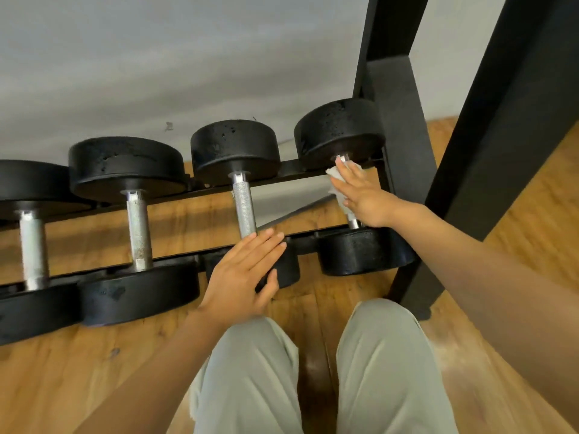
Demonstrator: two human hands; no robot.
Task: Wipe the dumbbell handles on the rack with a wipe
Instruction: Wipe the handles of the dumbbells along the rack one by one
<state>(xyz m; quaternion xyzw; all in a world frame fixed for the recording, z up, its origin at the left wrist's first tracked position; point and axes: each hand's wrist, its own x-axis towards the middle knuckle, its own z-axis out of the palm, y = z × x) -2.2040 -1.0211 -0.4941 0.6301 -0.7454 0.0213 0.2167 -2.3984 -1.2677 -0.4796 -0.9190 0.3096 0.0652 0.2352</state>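
Note:
Several black dumbbells with steel handles lie side by side on a low black rack [308, 175]. My right hand [366, 198] holds a white wipe [332, 174] wrapped over the handle of the rightmost dumbbell [340, 130], and hand and wipe hide most of that handle. My left hand [241, 274] rests flat, fingers straight, on the near head of the neighbouring dumbbell. The knurled handle [245, 208] of that dumbbell is bare just above my fingertips.
Two larger dumbbells, one at the left edge [33, 245] and one beside it [138, 227], lie further left on the rack. A black rack upright [404, 136] and a thick black post [501, 120] stand to the right. My knees in grey trousers [379, 355] are over a wooden floor.

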